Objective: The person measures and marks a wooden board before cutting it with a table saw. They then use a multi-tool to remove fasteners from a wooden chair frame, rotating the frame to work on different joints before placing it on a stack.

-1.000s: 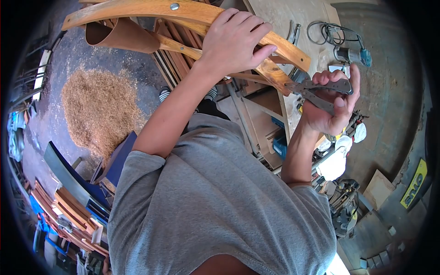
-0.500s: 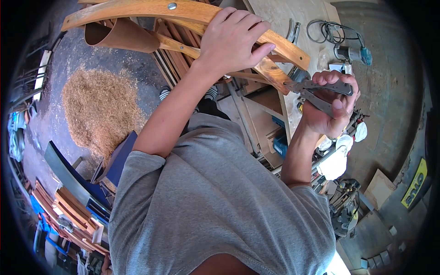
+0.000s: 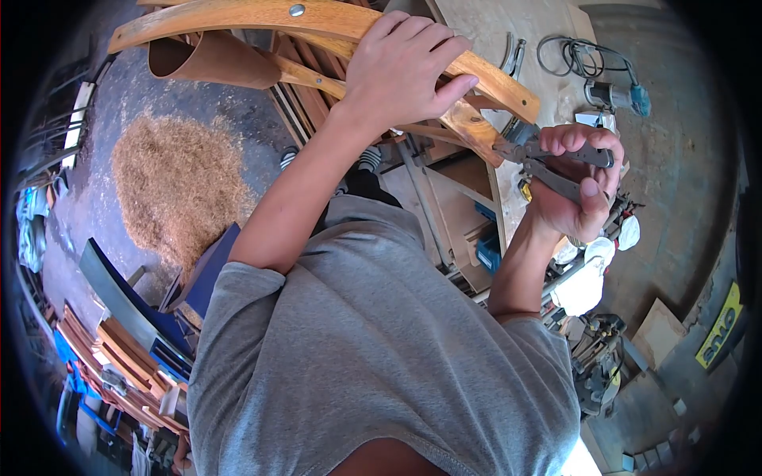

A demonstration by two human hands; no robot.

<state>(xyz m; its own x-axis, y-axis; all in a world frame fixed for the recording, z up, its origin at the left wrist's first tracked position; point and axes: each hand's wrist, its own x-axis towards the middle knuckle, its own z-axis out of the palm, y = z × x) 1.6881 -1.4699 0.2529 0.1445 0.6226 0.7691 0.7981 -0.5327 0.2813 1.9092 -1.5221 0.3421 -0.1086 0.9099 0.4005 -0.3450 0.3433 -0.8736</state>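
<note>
My left hand [image 3: 405, 70] is wrapped over a curved wooden rail [image 3: 341, 21], part of a varnished wooden frame, its thumb along the near edge. A crossing wooden slat [image 3: 474, 133] runs out beneath the rail toward the right. In my right hand [image 3: 579, 186] are the spread handles of multi-tool pliers [image 3: 562, 176]. The jaws meet the slat's end; what they pinch there is too small to tell. A rolled brown leather-like sheet [image 3: 230, 62] hangs from the frame at the left.
A workbench [image 3: 548, 79] on the right carries a corded power tool [image 3: 615, 97] and metal clamps [image 3: 514, 55]. Sawdust [image 3: 181, 186] is heaped on the floor at left, above stacked wooden pieces [image 3: 131, 357]. More tools [image 3: 599, 349] lie at lower right.
The pliers and my right hand have shifted very slightly right and down, along with a small shift of the view. My left hand stays on the rail.
</note>
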